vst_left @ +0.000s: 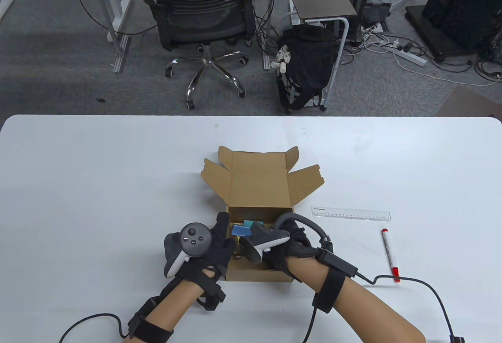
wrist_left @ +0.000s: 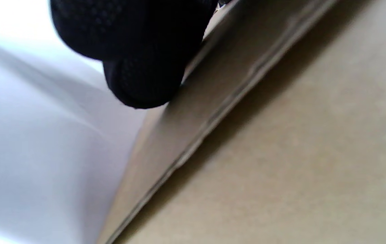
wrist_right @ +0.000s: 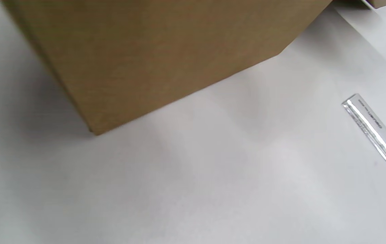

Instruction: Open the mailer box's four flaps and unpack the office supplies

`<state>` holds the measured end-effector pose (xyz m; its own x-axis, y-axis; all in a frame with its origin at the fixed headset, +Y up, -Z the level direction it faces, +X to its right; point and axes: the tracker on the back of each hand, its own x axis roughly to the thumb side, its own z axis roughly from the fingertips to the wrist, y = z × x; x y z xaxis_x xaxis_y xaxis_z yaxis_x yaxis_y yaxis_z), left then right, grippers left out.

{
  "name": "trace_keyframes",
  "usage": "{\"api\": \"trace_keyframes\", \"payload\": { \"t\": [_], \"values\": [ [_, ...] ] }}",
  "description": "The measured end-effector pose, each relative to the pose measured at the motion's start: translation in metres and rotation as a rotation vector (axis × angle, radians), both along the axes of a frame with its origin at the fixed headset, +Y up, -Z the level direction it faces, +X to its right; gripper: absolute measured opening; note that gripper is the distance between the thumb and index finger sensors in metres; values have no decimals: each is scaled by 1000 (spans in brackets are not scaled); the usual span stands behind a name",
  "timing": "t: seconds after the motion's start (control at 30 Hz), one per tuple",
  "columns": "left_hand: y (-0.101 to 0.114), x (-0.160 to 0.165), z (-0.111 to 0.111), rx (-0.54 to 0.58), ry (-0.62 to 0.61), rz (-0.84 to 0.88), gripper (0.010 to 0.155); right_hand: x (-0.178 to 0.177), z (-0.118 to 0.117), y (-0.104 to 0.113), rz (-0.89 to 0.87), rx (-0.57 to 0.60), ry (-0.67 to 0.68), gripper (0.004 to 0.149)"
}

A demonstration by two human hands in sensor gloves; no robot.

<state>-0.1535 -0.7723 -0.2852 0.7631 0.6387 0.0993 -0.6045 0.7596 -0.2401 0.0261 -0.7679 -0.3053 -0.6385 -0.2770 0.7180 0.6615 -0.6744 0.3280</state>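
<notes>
The brown mailer box (vst_left: 259, 186) stands near the table's front middle, its lid folded back and its side flaps spread out. Blue and teal supplies (vst_left: 240, 230) show inside it. My left hand (vst_left: 225, 233) rests against the box's left wall with its fingers stretched out. In the left wrist view its fingertips (wrist_left: 142, 84) touch the cardboard edge (wrist_left: 281, 152). My right hand (vst_left: 292, 237) is over the box's right front part; its fingers are hidden under the tracker. The right wrist view shows only the box's outer wall (wrist_right: 162, 51).
A clear ruler (vst_left: 351, 214) lies right of the box and also shows in the right wrist view (wrist_right: 372, 135). A red-capped marker (vst_left: 390, 256) lies further right, near the front. The white table (vst_left: 98, 186) spreads to both sides. Glove cables trail off the front edge.
</notes>
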Motion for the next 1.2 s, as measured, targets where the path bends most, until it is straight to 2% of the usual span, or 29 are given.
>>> {"api": "trace_keyframes", "payload": {
  "t": [0.27,0.57,0.77,0.8,0.87,0.93,1.07,1.13,1.2],
  "values": [
    [0,0,0,-3,-4,0,72,5,0,9,-86,55,-12,60],
    [0,1,1,-1,0,-5,72,13,9,32,-139,290,-25,56],
    [0,2,1,-7,4,-2,72,25,18,47,-200,486,-245,58],
    [0,2,0,-9,4,-1,72,27,17,47,-205,486,-262,60],
    [0,2,0,-11,4,-3,72,32,13,46,-227,414,-310,61],
    [0,2,0,-14,3,-1,72,38,10,46,-317,356,-341,60],
    [-1,2,-1,-19,3,9,72,57,6,54,-555,359,-418,55],
    [-1,2,-1,-23,4,13,72,73,4,64,-717,329,-499,52],
    [-1,2,-1,-24,1,12,72,94,5,75,-909,351,-565,48]
  ]
}}
